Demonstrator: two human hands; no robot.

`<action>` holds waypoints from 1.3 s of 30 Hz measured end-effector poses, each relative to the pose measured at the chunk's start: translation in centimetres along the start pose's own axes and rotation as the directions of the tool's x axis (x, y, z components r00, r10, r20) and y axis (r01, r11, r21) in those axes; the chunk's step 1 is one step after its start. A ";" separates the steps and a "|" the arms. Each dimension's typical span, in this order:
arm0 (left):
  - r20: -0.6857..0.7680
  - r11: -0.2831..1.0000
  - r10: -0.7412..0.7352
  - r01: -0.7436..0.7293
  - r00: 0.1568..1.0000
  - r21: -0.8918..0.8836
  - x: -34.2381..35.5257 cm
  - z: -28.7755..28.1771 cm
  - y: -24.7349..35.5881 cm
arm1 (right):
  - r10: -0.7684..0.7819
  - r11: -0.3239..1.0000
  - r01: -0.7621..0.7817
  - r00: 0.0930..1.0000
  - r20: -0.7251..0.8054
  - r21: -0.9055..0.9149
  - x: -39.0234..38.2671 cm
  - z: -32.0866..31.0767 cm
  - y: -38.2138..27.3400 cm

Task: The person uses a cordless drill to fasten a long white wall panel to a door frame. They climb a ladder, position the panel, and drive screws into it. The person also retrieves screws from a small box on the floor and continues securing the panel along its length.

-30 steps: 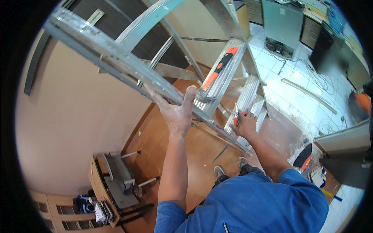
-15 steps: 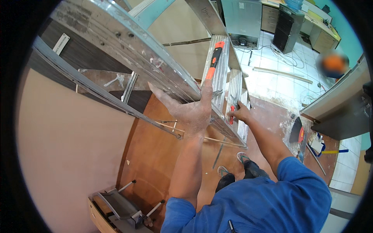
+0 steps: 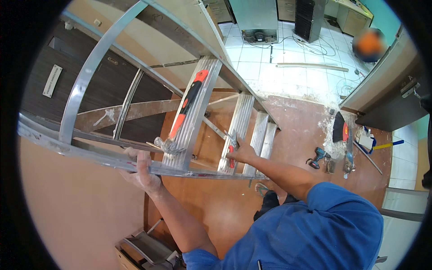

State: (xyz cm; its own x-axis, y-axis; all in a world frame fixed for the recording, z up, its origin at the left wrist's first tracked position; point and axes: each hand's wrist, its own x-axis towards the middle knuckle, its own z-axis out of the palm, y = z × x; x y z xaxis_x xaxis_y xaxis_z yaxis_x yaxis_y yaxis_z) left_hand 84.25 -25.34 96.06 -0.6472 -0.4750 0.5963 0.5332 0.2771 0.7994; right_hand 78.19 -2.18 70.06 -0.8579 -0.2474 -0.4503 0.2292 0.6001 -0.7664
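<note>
My left hand (image 3: 143, 170) is closed around the near side rail of an aluminium stepladder (image 3: 101, 155), which leans tilted across the view. An orange-and-black handled tool (image 3: 186, 101) lies on an upper step, with grey metal pieces (image 3: 168, 145) at its near end. My right hand (image 3: 243, 152) is closed on red-handled metal cutters or pliers (image 3: 231, 157) at the step below. Lower ribbed steps (image 3: 255, 144) show beyond it.
Cordless drill (image 3: 319, 154), broom head (image 3: 338, 128) and debris on the wooden floor (image 3: 297, 121). Long strips (image 3: 310, 67) and cables on white tiles. Co-worker (image 3: 368, 45) at right, near an open door (image 3: 391, 110). Dark door (image 3: 49, 54) at left; chair (image 3: 144, 249) below.
The ladder's near rail and my left hand have swung left and downward since half a second ago, showing more steps. My right hand, still holding the red-handled tool, sits farther left and lower.
</note>
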 end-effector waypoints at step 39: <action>0.626 0.916 -0.307 0.043 0.716 0.400 -23.9 17.9 -1.5 | -0.204 0.067 -0.116 0.971 0.128 0.991 -11.2 -16.0 5.9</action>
State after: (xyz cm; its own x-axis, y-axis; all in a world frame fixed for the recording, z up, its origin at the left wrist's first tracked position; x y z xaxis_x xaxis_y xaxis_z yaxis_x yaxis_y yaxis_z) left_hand 89.12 0.49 81.92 -0.9687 0.0979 0.2282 0.2427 0.5674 0.7869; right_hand 81.81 16.37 77.92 -0.8208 -0.4597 -0.3390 0.5707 -0.6850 -0.4529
